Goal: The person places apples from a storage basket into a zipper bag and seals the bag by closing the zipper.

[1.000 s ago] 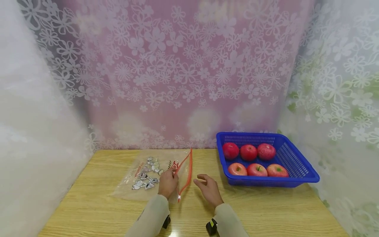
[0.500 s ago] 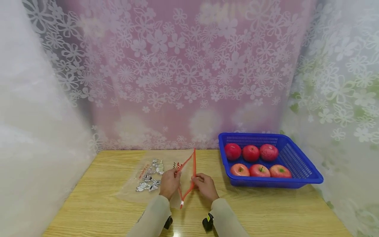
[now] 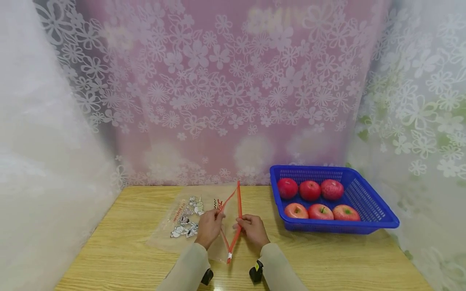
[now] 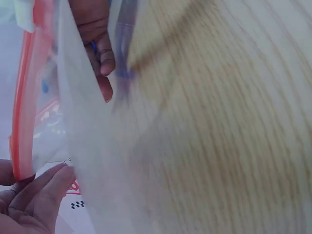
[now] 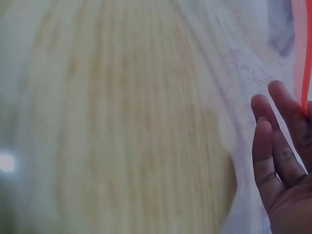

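A clear zip bag (image 3: 171,226) printed with cartoon figures lies on the table, its red-edged mouth spread apart toward the right. My left hand (image 3: 209,228) pinches the near-left red edge between thumb and fingers; the left wrist view shows this pinch on the red strip (image 4: 22,112). On the opposite red edge, my right hand (image 3: 253,230) pinches with thumb and forefinger, while its other fingers (image 5: 265,156) extend loosely in the right wrist view. A white slider (image 3: 229,256) sits at the front end of the zip.
A blue plastic basket (image 3: 338,227) stands at the right, with several red apples (image 3: 310,190) in two rows inside. The wooden table (image 3: 120,258) extends around the bag. Flower-patterned curtains (image 3: 233,101) hang behind and at both sides.
My right hand has moved left from beside the bag and taken hold of its right red edge. The slider end has shifted toward me and slightly right. My left hand keeps its pinch.
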### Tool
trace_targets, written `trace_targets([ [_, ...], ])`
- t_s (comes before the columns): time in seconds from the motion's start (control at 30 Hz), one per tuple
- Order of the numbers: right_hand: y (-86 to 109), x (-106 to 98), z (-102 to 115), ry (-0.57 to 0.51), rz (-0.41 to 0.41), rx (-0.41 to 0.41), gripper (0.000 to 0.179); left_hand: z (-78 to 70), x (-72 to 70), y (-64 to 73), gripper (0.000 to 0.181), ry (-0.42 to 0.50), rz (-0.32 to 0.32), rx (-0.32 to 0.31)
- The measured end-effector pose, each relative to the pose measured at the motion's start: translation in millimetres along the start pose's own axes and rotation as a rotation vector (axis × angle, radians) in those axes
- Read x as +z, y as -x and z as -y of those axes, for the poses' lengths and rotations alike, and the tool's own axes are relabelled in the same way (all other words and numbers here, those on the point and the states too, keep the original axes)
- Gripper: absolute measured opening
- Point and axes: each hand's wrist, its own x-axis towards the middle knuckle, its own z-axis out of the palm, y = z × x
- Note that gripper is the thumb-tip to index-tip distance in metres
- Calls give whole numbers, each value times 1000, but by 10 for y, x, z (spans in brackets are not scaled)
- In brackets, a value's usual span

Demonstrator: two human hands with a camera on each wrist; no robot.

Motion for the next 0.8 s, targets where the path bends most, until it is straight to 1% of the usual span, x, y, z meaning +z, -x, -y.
trace_targets([
  [0.13, -22, -12, -30, -3, 8, 12, 23, 20, -33, 7, 18, 121, 24, -55],
  [0.27, -35, -33, -34, 19, 0, 13, 21, 26, -78, 2, 20, 260, 12, -88],
  [0.3, -38, -39, -31, 25, -3, 13, 21, 17, -96, 0, 22, 275, 4, -93],
  [0.37, -65, -57, -59, 33, 2, 14, 20, -9, -145, 3, 26, 275, -24, -97],
  [0.5, -167, -109, -223, 39, 6, 25, 19, -99, -270, 30, 28, 287, -64, -128],
  [0.53, -197, -124, -270, 45, 1, 31, 19, -130, -307, 38, 28, 313, -62, -139],
  [0.6, -235, -151, -328, 66, -11, 37, 18, -187, -372, 48, 30, 394, -47, -167],
  [0.7, -255, -183, -339, 103, -30, 40, 16, -269, -470, 62, 33, 497, -20, -193],
  [0.8, -268, -212, -353, 137, -39, 35, 15, -339, -549, 83, 34, 531, -14, -191],
])
